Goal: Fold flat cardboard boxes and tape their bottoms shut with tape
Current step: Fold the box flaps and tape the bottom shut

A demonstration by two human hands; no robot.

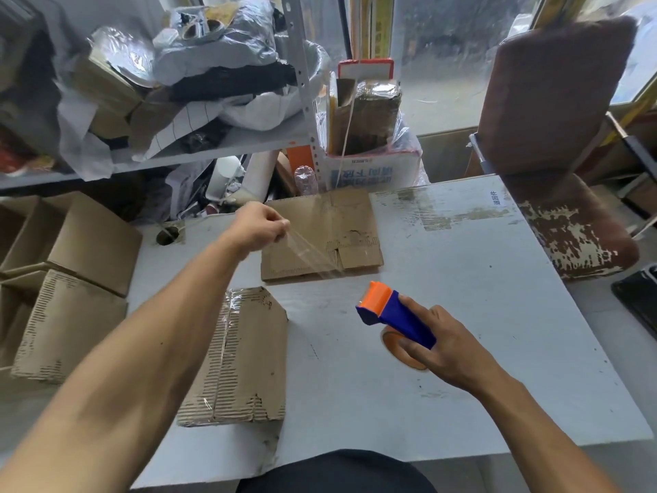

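Two hands are at work over a pale grey bench [462, 279] with a scuffed, flat top. The left hand [257, 225] is up near the far edge, fingers curled, pinching the end of a clear, shiny strip of tape [313, 256]. The thin strip stretches across to the tape dispenser [387, 313], which is blue with an orange front. The right hand [451, 348] grips the dispenser by its handle, above the middle of the bench, with the fingers wrapped under it. An orange tape roll [398, 352] sits under the handle.

A flat cardboard box [341, 229] lies at the far edge of the bench. It is brown, thin and a bit torn, with peeled patches. A folded cardboard box [241, 361] stands near the front left corner. Its top skin is ripped, so bumpy ridges show, and clear tape runs along its middle seam.

Off the left edge of the bench sit more brown boxes [71, 279], folded up and packed close. Behind the bench, a metal shelf [220, 147] holds crumpled plastic bags and paper. A white box [369, 169] past the far edge holds packs wrapped in plastic. A worn brown chair [554, 137] with peeling skin stands past the right edge.
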